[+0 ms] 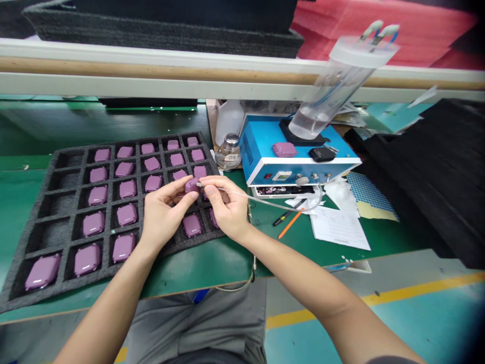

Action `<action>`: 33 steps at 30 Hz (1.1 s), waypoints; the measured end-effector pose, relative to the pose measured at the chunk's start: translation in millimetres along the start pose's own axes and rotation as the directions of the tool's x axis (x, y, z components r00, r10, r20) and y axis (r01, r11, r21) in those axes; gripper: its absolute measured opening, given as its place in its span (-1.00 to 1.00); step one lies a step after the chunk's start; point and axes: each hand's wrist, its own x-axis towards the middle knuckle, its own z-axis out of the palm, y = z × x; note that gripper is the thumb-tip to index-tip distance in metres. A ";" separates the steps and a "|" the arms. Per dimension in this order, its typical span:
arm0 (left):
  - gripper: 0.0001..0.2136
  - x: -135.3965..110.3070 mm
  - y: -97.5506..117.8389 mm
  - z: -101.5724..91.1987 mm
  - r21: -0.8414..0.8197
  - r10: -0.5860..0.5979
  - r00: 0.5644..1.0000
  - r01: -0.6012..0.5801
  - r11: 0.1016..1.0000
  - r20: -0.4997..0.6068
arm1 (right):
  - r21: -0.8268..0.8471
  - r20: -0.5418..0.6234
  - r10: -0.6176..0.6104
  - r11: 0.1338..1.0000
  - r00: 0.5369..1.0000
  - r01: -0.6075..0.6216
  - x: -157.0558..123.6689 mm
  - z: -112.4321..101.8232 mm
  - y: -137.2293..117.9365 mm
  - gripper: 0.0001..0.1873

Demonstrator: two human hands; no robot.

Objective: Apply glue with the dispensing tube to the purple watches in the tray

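Note:
Between the fingers and thumb of my left hand (162, 212) is a small purple case (191, 185), raised above the foam tray. My right hand (230, 207) pinches the end of a thin clear tube (265, 202) against the case's right side. Whether the tip sits inside the case or only touches it, I cannot tell. Below both hands lies the dark grey foam tray (51, 206), with similar purple cases (127, 215) in many of its compartments. From my right hand the tube curves to the front of a blue machine (261, 139).
On the machine stand a clear cylinder (322, 96), a purple case (285, 149) and a black piece (322, 154). A glass bottle (229, 151) is left of it. Papers (339, 225), an orange stick (291, 224) and black foam sheets (428, 172) lie right. A shelf (151, 83) crosses behind.

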 end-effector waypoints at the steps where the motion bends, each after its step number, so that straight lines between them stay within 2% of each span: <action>1: -0.52 0.6 -0.7 -0.4 0.001 -0.003 1.000 0.003 1.000 0.001 | -0.013 0.000 0.001 1.000 1.000 -0.001 0.3 -0.1 -0.4 -0.83; 8: -0.55 -3.3 -12.5 5.4 0.010 0.021 0.999 -0.022 1.000 0.042 | -0.050 -0.004 0.013 0.999 1.000 -0.013 -8.7 -3.4 -2.7 -0.83; 11: -0.58 -6.1 -12.2 -6.4 0.101 0.075 0.997 -0.073 0.992 -0.017 | -0.047 -0.039 0.080 0.996 0.996 -0.082 -15.1 -2.0 -0.2 -0.76; 13: -0.61 -9.1 -6.3 -30.9 0.267 0.131 0.986 -0.100 0.959 -0.100 | -0.039 -0.061 0.115 0.992 0.991 -0.118 -17.9 -0.2 -0.8 -0.71; 16: -0.65 -19.1 6.1 -92.5 0.566 0.196 0.958 -0.045 0.823 -0.209 | -0.022 -0.076 0.148 0.988 0.986 -0.150 -19.5 1.4 -4.7 -0.65; 18: -0.64 -29.6 11.8 -139.6 0.707 0.164 0.937 0.110 0.698 -0.308 | 0.003 -0.069 0.181 0.983 0.981 -0.181 -18.7 2.1 -6.2 -0.60; 19: -0.63 -35.7 13.2 -160.7 0.738 0.111 0.927 0.209 0.641 -0.359 | 0.020 -0.061 0.208 0.978 0.976 -0.208 -17.5 2.6 -6.3 -0.57; 21: -0.59 -48.6 13.3 -192.2 0.807 0.030 0.910 0.350 0.476 -0.413 | 0.061 -0.035 0.283 0.958 0.958 -0.281 -13.8 4.3 -6.7 -0.54; 22: -0.57 -54.8 12.3 -201.7 0.833 -0.009 0.908 0.387 0.396 -0.418 | 0.085 -0.017 0.327 0.942 0.945 -0.324 -11.5 5.2 -7.8 -0.54; 24: -0.54 -65.2 9.8 -208.8 0.865 -0.060 0.914 0.399 0.305 -0.400 | 0.135 0.015 0.415 0.901 0.910 -0.413 -6.8 6.6 -13.4 -0.56; 26: -0.53 -71.8 7.5 -205.4 0.877 -0.060 0.924 0.379 0.296 -0.379 | 0.181 0.041 0.489 0.854 0.871 -0.488 -4.9 5.8 -24.6 -0.60; 28: -0.52 -74.8 6.2 -198.9 0.895 0.001 0.932 0.349 0.278 -0.363 | 0.217 0.052 0.541 0.814 0.839 -0.538 -9.5 1.3 -39.9 -0.63; 31: -0.52 -76.7 5.1 -193.2 0.923 0.108 0.929 0.328 0.203 -0.354 | 0.268 0.065 0.617 0.746 0.784 -0.610 -33.3 -12.3 -64.7 -0.65; 33: -0.49 -78.4 4.1 -193.5 0.928 0.141 0.927 0.317 0.196 -0.347 | 0.300 0.067 0.686 0.679 0.725 -0.670 -59.1 -24.3 -79.4 -0.67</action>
